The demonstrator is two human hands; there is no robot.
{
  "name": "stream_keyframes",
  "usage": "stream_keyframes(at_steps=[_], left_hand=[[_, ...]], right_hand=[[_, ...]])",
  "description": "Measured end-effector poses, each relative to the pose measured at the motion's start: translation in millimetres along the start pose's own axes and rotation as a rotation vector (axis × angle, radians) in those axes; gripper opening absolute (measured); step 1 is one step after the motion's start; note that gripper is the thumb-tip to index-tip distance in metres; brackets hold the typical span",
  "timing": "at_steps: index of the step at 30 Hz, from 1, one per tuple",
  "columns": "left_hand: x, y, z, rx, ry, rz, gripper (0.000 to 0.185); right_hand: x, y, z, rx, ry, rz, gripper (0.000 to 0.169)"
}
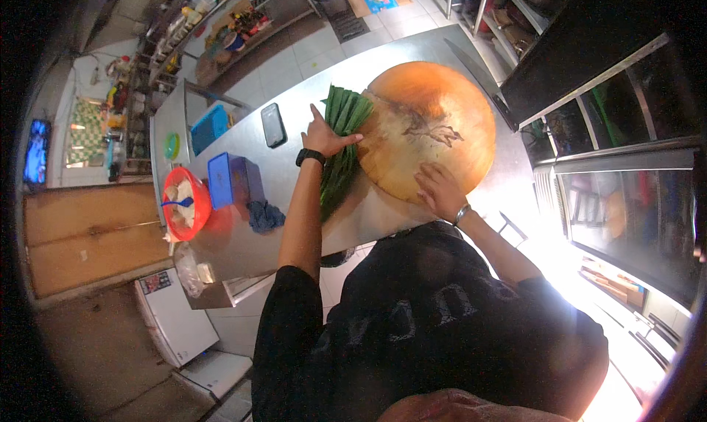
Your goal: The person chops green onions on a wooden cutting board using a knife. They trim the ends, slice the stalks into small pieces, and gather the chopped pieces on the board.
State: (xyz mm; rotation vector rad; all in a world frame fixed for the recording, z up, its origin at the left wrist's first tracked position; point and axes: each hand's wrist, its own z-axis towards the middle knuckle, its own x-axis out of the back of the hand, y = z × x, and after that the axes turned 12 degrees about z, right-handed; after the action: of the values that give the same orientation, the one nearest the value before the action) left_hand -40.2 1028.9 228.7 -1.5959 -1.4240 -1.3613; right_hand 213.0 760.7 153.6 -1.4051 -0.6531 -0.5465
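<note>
A bunch of long green leafy stalks [339, 173], possibly scallions or garlic chives, lies on the steel table, against the left edge of a round wooden chopping block [464, 112]. My left hand [325, 137] rests across the bunch, thumb and forefinger spread wide; its other fingers are hard to make out. On the near part of the block lies my right hand [442, 193], palm down, with nothing visible in it. Dark cracks mark the block's middle.
On the steel table [298, 173] are a phone [273, 125], a blue plastic box [235, 179], a dark cloth [265, 216] and a red bowl [202, 223] with white contents and a blue spoon [179, 202]. A glass-fronted cabinet [629, 212] stands at right.
</note>
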Motion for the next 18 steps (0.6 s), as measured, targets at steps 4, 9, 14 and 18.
stream_keyframes(at_steps=[4, 9, 14, 18], left_hand=[[-42, -28, 35, -0.137, 0.029, -0.186, 0.165], [-23, -37, 15, -0.128, 0.135, -0.310, 0.147], [56, -30, -72, -0.142, 0.313, -0.334, 0.117], [73, -96, -179, -0.027, 0.368, -0.107, 0.077]], right_hand=[[31, -1, 18, -0.199, 0.224, -0.180, 0.090], [53, 14, 57, -0.352, -0.123, -0.376, 0.103], [54, 28, 85, -0.246, -0.110, -0.328, 0.100], [33, -52, 124, -0.249, -0.209, -0.155, 0.089]])
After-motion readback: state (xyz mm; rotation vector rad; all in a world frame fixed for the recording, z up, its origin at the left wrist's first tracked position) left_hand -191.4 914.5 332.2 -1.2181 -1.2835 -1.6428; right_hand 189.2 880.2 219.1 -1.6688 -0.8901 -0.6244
